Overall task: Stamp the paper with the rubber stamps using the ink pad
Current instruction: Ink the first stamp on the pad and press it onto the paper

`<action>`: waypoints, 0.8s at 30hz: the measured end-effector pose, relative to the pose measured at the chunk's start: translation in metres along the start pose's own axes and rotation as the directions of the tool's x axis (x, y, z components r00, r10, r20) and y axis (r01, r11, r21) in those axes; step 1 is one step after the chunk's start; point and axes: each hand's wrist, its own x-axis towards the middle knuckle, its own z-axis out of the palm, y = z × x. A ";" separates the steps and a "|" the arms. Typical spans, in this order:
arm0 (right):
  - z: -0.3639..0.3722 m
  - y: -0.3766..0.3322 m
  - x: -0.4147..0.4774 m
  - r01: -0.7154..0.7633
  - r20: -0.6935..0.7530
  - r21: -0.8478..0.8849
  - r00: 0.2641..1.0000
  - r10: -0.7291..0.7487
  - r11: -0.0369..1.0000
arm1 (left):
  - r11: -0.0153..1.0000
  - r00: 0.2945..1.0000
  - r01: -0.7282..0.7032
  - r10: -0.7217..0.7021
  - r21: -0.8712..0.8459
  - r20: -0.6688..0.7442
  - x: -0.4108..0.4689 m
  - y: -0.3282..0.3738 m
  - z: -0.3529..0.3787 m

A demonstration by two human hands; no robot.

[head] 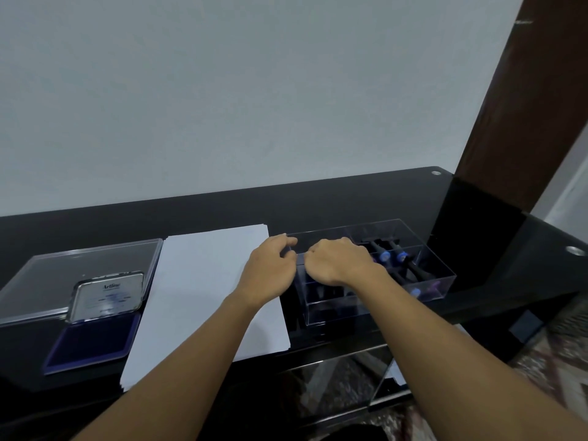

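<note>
**Both Hands at Stamp Box; Paper Unmarked**

Left hand (270,272) was at the clear box (439,281), finger and thumb curled at its left wall, apparently pinching it. Right hand (337,262) was over the box, fingers curled, knuckles up; whether it held anything could not be told.

Stamps (385,256) lay in the box's compartments at 3 o'clock of the right hand, with black handles and blue ends.

Paper (203,288), a thin white stack, lay at 9 o'clock of the box and appeared unmarked. Pad (92,342) lay open at 9 o'clock of the paper.

Handling, as judged: the stamps look light and rigid and are best taken by the narrow handle, clear of the face. The box is hard and smooth and likely to slide on the glossy table (350,205). The paper is limp and would shift unless steadied.

Writing: "Artline" was read on the pad's lid (109,296); the smaller print was illegible.
</note>
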 end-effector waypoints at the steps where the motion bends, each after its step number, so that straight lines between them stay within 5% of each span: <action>1: 0.000 0.000 0.000 -0.005 -0.006 -0.004 1.000 0.005 1.000 | 1.000 1.000 0.000 0.000 0.007 0.004 0.000 0.000 0.000; 14: 0.003 -0.002 -0.003 -0.022 -0.088 0.046 0.996 0.026 0.999 | 0.999 0.997 0.048 -0.046 -0.022 0.060 -0.004 0.006 -0.012; 24: -0.004 0.013 -0.028 0.250 -0.396 0.565 0.918 -0.007 0.786 | 0.977 0.993 0.068 -0.086 -0.203 -0.083 -0.028 0.016 -0.050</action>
